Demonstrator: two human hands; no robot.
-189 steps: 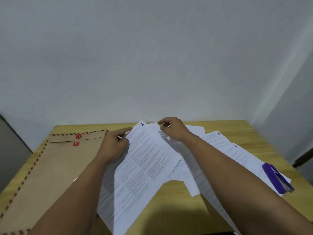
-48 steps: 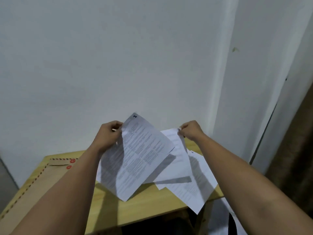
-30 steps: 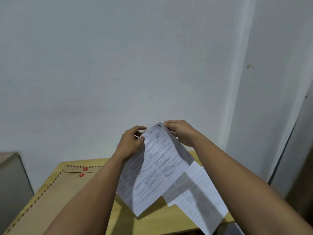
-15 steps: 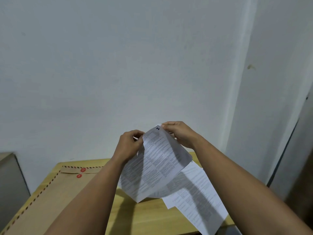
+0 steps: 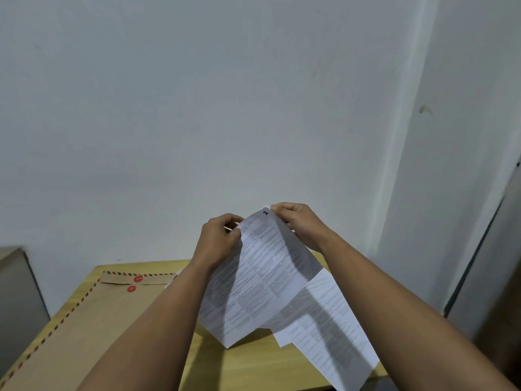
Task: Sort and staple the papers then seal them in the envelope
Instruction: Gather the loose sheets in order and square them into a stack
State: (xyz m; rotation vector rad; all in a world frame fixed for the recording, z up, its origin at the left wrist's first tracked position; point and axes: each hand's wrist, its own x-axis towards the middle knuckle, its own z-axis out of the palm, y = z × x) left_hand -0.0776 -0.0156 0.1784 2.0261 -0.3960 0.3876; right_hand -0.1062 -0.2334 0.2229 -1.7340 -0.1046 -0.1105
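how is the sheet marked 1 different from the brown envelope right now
The sheet marked 1 is white and printed; the envelope is brown with a striped border and red button discs.
The sheet is held up off the table, gripped at its top by the left hand and right hand; the envelope lies flat on the table, untouched.
The sheet bends as it hangs; the envelope looks flat.
Both are paper.

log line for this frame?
stage: sorting | left hand: grips sheets | right hand: pinches top corner | envelope: flat on table
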